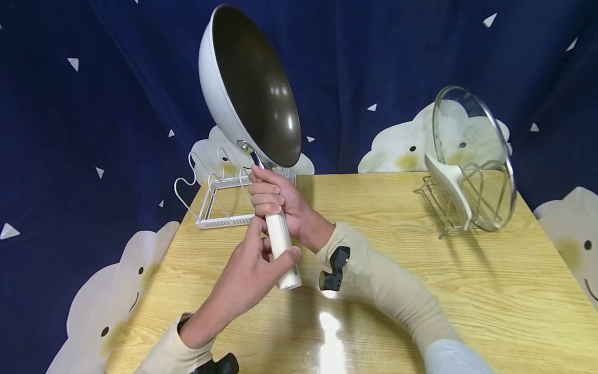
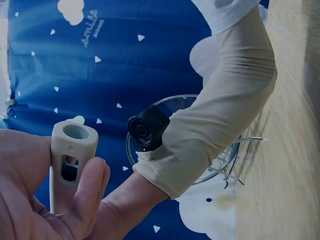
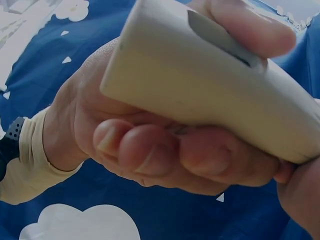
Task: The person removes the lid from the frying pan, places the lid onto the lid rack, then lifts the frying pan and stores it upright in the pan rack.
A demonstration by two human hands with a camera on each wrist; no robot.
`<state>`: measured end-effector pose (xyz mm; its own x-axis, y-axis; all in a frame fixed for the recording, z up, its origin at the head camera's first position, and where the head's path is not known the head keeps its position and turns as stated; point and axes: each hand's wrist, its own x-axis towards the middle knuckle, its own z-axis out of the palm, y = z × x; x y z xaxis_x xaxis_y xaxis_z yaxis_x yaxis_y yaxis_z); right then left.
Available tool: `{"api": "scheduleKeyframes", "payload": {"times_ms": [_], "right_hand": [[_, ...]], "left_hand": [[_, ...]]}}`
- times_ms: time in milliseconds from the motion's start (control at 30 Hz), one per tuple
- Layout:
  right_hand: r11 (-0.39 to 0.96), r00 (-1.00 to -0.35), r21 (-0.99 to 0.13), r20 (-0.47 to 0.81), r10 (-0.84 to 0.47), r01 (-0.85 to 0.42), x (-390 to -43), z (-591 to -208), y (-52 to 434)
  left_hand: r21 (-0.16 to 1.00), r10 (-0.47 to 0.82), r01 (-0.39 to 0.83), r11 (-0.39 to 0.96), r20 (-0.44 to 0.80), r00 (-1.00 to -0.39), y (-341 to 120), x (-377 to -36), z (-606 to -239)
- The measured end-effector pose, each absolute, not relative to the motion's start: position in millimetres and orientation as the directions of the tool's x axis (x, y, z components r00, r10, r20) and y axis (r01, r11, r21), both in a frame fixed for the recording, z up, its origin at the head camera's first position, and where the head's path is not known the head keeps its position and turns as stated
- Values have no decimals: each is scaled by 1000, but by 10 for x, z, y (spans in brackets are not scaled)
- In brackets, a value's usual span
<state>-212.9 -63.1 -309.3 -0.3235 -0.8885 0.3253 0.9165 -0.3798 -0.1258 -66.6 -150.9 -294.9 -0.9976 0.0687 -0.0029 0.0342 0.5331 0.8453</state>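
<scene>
A frying pan (image 1: 256,88) with a white outside and dark inside is held up over the table, tilted with its bowl facing right. My right hand (image 1: 280,200) grips the upper part of its white handle (image 1: 279,234), close under the metal joint. Lower down, my left hand (image 1: 254,272) holds the same handle, thumb on one side and fingers curled on the other. The left wrist view shows the handle's hollow end (image 2: 75,132) between that thumb and fingers. In the right wrist view the left fingertips (image 3: 150,157) lie along the handle's underside.
A white wire rack (image 1: 224,223) stands at the table's back left, partly behind the pan and hands. At the right, a glass lid (image 1: 506,150) with a white handle (image 1: 448,182) leans upright in a metal stand (image 1: 441,221). A dark blue curtain (image 1: 364,62) hangs behind the wooden table (image 1: 374,208).
</scene>
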Motion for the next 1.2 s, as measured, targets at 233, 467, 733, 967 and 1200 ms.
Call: {"api": "scheduleKeyframes", "payload": {"times_ms": [233,467,733,967,1200], "right_hand": [[-355,-295,-114,361,-885,928,-2131,-3053,-695],[-340,-282,-106,363,-888,934,-2184,-3048,-745],[-295,-244,-87,371,-896,952,-2217,-3068,-834],[-268,-220,-74,390,-894,961,-2210,-3045,-910],[-268,-231,-44,388,-892,962,-2187,-3056,-963]], "left_hand": [[849,59,48,527,20,-998,-1555,-667,-2933],[888,55,64,456,43,-998,-1580,-712,-2944],[915,35,55,400,45,-998,-1632,-731,-2969],[913,26,58,403,52,-998,-1687,-718,-2935],[895,-2,32,445,37,-999,-1726,-696,-2925]]}}
